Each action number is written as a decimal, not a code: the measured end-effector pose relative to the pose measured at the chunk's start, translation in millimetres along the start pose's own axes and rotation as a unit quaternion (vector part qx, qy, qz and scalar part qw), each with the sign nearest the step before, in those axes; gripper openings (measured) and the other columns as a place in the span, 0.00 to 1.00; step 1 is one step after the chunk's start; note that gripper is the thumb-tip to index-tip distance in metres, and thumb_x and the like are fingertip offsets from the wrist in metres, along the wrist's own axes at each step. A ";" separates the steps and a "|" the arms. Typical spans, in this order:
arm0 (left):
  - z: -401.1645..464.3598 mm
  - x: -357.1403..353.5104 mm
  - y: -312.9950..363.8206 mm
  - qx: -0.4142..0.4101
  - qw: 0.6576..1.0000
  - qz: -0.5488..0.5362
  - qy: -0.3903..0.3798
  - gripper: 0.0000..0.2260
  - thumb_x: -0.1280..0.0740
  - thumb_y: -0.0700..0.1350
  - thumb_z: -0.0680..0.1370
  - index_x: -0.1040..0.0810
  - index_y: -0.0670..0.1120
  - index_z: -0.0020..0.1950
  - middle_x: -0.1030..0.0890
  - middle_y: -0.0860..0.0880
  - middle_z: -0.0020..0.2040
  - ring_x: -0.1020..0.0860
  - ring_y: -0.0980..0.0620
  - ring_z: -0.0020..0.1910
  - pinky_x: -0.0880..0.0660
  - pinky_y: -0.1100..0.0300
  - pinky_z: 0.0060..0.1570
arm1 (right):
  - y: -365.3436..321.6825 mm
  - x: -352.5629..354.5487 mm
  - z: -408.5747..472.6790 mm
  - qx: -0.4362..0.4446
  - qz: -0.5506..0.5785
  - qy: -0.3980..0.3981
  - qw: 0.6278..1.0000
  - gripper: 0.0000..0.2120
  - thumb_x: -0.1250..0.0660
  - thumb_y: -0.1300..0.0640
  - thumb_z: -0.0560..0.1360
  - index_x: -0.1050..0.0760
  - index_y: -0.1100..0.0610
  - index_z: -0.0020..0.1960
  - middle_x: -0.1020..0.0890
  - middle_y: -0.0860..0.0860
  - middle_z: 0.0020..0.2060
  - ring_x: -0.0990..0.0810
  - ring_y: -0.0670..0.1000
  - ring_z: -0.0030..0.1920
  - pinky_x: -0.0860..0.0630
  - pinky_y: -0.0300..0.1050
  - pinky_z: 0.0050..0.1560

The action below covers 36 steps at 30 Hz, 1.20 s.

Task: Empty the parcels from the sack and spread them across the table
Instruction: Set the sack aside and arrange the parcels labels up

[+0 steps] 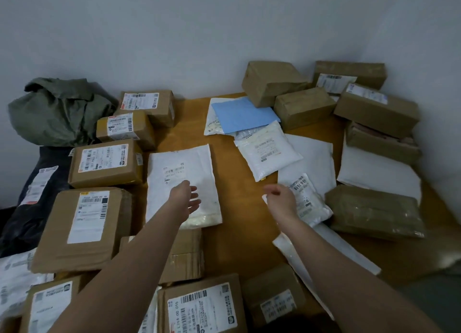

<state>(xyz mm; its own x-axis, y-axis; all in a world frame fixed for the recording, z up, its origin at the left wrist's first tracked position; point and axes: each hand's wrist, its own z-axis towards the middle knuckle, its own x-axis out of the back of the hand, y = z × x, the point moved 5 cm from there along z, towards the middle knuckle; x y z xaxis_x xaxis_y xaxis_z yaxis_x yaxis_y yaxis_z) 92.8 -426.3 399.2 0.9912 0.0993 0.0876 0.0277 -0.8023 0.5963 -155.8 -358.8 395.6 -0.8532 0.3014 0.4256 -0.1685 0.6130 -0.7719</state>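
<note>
The green sack (59, 110) lies crumpled and slack at the table's far left against the wall. Parcels cover the wooden table (239, 235): brown boxes along the left, back right and near edge, white mailers in the middle. My left hand (185, 200) hovers open over a large white mailer (182, 173), fingers spread, holding nothing. My right hand (280, 200) is open with curled fingers just left of a small white labelled pouch (308, 200); I cannot tell whether it touches the pouch.
A blue envelope (243, 114) lies at the back centre, beside stacked brown boxes (272, 83). A black bag with a label (32, 198) sits at the left edge. Walls close in behind and on the right. Bare wood shows between my arms.
</note>
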 end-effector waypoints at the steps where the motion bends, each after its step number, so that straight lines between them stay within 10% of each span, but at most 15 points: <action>1: -0.9 -9.0 -2.7 0.004 1.000 0.001 -0.016 0.14 0.45 0.47 0.82 0.26 0.39 0.57 0.24 0.41 0.55 0.23 0.41 0.54 0.26 0.52 0.53 | 0.4 17.3 1.3 0.013 -0.005 0.075 0.997 0.16 0.40 0.68 0.76 0.22 0.55 0.59 0.22 0.50 0.57 0.23 0.47 0.52 0.25 0.39 0.49; 4: -6.6 -34.2 -8.6 0.012 0.998 -0.003 -0.058 0.13 0.45 0.46 0.82 0.26 0.39 0.54 0.24 0.41 0.50 0.23 0.42 0.50 0.26 0.53 0.49 | 10.5 60.3 7.6 0.016 -0.099 0.210 0.973 0.17 0.36 0.64 0.76 0.26 0.56 0.63 0.26 0.54 0.64 0.29 0.56 0.63 0.27 0.51 0.62; 13: -19.0 -59.9 -6.7 -0.006 0.999 -0.009 -0.044 0.13 0.46 0.45 0.82 0.25 0.40 0.49 0.21 0.43 0.47 0.22 0.46 0.42 0.25 0.56 0.42 | 43.6 87.3 35.2 -0.079 -0.167 0.140 0.973 0.16 0.42 0.50 0.80 0.29 0.57 0.62 0.22 0.57 0.56 0.23 0.57 0.53 0.23 0.49 0.51; 23: -22.0 -89.3 -39.6 -0.013 0.998 0.057 0.025 0.10 0.44 0.44 0.81 0.26 0.40 0.51 0.24 0.44 0.46 0.23 0.45 0.38 0.26 0.57 0.39 | 46.8 58.4 51.6 -0.002 -0.184 -0.223 0.957 0.16 0.43 0.57 0.81 0.27 0.56 0.65 0.24 0.51 0.62 0.26 0.49 0.55 0.29 0.42 0.52; 31: -31.8 -105.5 -77.2 0.038 0.983 0.179 -0.010 0.15 0.45 0.52 0.83 0.28 0.42 0.57 0.22 0.42 0.45 0.22 0.46 0.38 0.22 0.49 0.51 | 47.8 65.6 58.9 0.004 -0.261 -0.310 0.914 0.13 0.37 0.56 0.79 0.26 0.56 0.62 0.23 0.52 0.58 0.22 0.52 0.54 0.22 0.44 0.54; 36: -31.8 -110.8 -79.8 0.036 0.976 0.216 -0.005 0.16 0.45 0.50 0.82 0.29 0.39 0.61 0.22 0.41 0.51 0.19 0.47 0.36 0.22 0.59 0.31 | 52.9 68.9 54.6 0.040 -0.358 -0.318 0.877 0.24 0.31 0.53 0.76 0.31 0.58 0.70 0.27 0.54 0.67 0.26 0.54 0.64 0.28 0.45 0.61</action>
<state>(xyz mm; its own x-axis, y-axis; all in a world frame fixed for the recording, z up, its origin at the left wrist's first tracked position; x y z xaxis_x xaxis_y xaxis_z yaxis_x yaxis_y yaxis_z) -23.3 -354.6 367.3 0.9137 -0.2631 0.3097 -0.3842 -0.8074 0.4477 -250.4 -345.4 358.3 -0.6131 -0.6239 0.4846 -0.7856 0.4172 -0.4569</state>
